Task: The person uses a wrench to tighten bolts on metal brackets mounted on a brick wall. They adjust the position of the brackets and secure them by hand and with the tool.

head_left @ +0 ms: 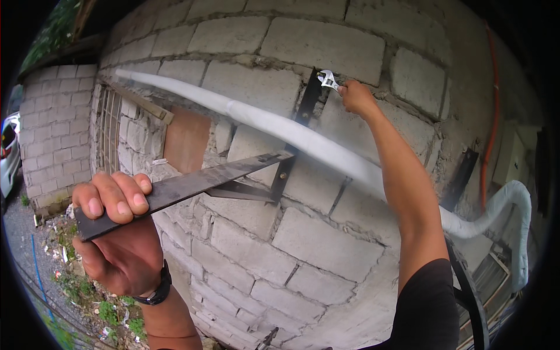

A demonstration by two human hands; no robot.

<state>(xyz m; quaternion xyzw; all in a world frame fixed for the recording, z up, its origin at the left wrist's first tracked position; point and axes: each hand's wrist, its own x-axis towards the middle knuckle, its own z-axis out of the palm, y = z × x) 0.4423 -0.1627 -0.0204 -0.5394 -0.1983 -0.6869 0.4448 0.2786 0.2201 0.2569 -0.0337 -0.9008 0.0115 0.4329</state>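
Note:
My left hand (119, 245) is wrapped round the outer end of a black metal wall bracket (192, 188), its fingers over the top and thumb below. The bracket's upright plate (308, 99) lies against the block wall, with a bolt showing below the arm. Up at the plate's top end, my right hand (357, 98) is closed on the handle of an adjustable wrench (330, 80). The wrench's jaws are at a bolt near the top of the plate; whether they grip it I cannot tell. A white wrapped pipe (262, 119) crosses in front of the plate.
The grey block wall (326, 251) fills the middle. On the right are a second black bracket (458, 181), an orange conduit (496, 111) and the pipe's bent end (516, 210). Black metal rails (469, 291) stand at lower right. Far left, a white car (10, 151) is parked beyond rubble and weeds.

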